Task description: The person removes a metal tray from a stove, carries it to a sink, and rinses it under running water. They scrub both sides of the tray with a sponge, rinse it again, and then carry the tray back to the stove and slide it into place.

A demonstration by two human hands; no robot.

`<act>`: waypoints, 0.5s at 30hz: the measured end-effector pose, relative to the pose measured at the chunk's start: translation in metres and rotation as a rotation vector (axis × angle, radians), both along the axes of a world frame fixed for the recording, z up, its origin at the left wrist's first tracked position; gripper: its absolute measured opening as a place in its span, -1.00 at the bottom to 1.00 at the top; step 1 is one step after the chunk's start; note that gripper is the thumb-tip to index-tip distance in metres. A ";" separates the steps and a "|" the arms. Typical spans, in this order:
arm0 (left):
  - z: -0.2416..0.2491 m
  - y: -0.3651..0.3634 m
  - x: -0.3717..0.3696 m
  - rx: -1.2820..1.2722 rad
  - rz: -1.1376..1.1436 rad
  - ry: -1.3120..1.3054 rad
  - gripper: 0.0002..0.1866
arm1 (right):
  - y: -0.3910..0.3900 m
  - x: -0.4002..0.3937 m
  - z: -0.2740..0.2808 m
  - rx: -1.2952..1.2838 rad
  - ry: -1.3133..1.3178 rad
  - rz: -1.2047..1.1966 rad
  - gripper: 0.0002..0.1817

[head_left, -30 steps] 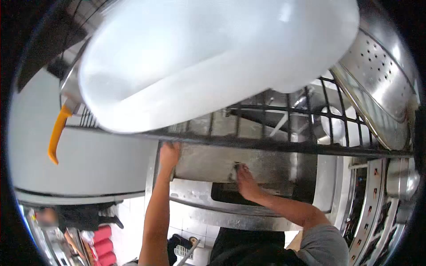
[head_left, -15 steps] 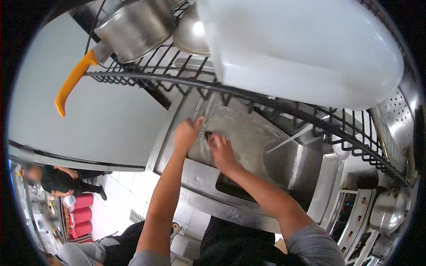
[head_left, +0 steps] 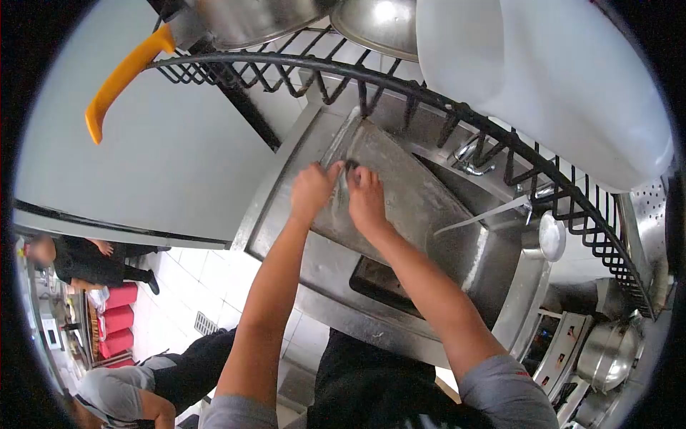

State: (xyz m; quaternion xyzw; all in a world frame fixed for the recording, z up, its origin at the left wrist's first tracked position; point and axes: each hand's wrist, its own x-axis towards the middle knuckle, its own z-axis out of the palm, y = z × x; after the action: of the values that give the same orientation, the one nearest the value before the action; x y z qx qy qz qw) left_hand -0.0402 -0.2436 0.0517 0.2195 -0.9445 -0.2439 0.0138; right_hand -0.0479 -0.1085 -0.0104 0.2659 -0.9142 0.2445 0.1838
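A large flat metal tray [head_left: 411, 189] lies tilted across the sink, its surface wet and streaked. My left hand [head_left: 313, 191] is closed at the tray's raised left rim, thumb pointing toward the middle; its fingertips are partly hidden. Close beside it, my right hand [head_left: 367, 204] presses a small dark scouring pad [head_left: 351, 165] against the tray near that rim. The fingers are bent over the pad, so only part of it shows. A stream of water [head_left: 479, 216] falls onto the tray's right end.
Above the sink hangs a black wire rack [head_left: 400, 84] with pots, an orange-handled pan [head_left: 121, 82] and a white tub [head_left: 557, 86]. A tap [head_left: 471, 157] stands behind. Two people are at the left, one nearby [head_left: 136, 390]. A steel pot [head_left: 607, 354] sits right.
Both hands have moved up along the tray's left rim, the right with the pad. My view has tilted, so the rack appears higher and more of the tap shows.
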 end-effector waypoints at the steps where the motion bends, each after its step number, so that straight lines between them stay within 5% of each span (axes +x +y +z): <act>1: -0.002 -0.001 0.001 0.000 0.002 0.005 -0.23 | 0.004 0.020 -0.005 0.000 0.005 0.002 -0.58; 4: -0.008 -0.003 0.002 -0.011 0.019 0.037 -0.23 | 0.017 0.058 -0.003 0.137 -0.095 0.148 -0.60; 10: -0.007 0.001 0.005 -0.025 -0.020 0.006 -0.25 | 0.004 -0.018 0.008 0.018 -0.027 0.006 -0.67; 15: 0.005 -0.001 0.007 0.011 0.000 -0.036 -0.24 | 0.011 0.055 -0.001 0.100 -0.124 0.070 -0.69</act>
State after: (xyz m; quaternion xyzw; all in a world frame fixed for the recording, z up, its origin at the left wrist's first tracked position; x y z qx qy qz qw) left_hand -0.0331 -0.2448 0.0563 0.2239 -0.9433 -0.2450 -0.0043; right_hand 0.0066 -0.0970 -0.0114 0.2910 -0.9251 0.2207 0.1045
